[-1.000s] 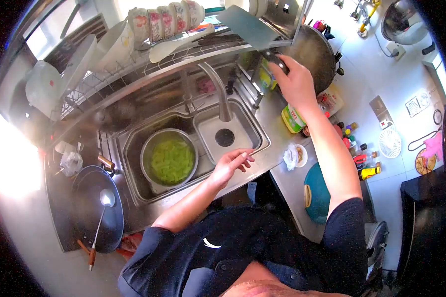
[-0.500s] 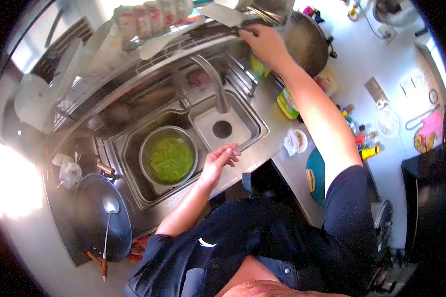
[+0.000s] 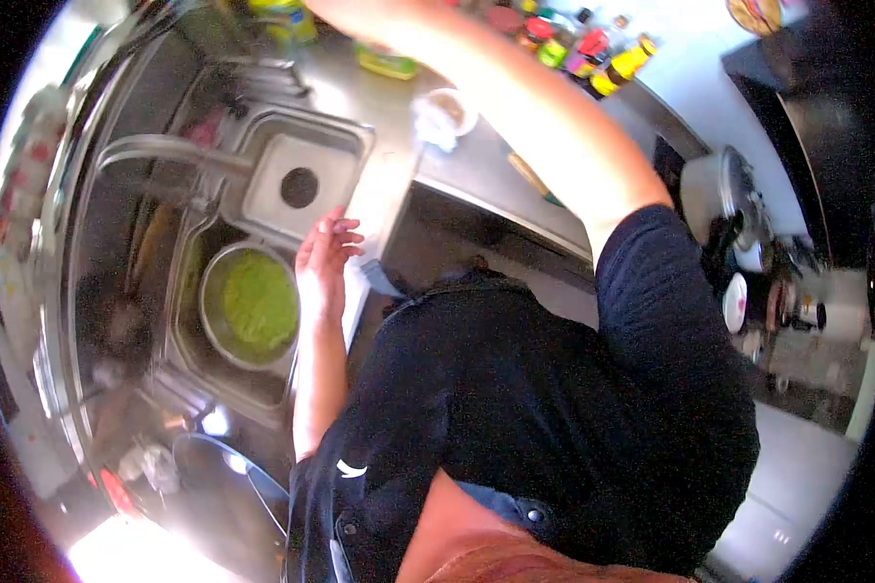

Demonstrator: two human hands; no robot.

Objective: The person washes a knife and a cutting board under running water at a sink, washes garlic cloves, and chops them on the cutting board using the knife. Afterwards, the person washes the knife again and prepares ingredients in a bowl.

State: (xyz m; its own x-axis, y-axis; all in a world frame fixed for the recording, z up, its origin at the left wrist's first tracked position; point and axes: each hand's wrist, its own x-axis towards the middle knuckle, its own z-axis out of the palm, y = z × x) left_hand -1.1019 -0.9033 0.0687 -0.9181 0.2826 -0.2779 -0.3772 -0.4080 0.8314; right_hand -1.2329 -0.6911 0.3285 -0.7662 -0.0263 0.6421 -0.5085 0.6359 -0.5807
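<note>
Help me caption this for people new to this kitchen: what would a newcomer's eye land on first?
Probably the bright green pieces in the round metal bowl, which sits in the larger basin of the sink at the left. Next, likely the right arm stretching to the top edge, with a yellow bottle at upper right. The left hand hangs near the sink, loosely open.

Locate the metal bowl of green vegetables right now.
In the head view, the metal bowl sits left of centre inside the larger sink basin, beside the smaller basin and close to the left hand.
</note>
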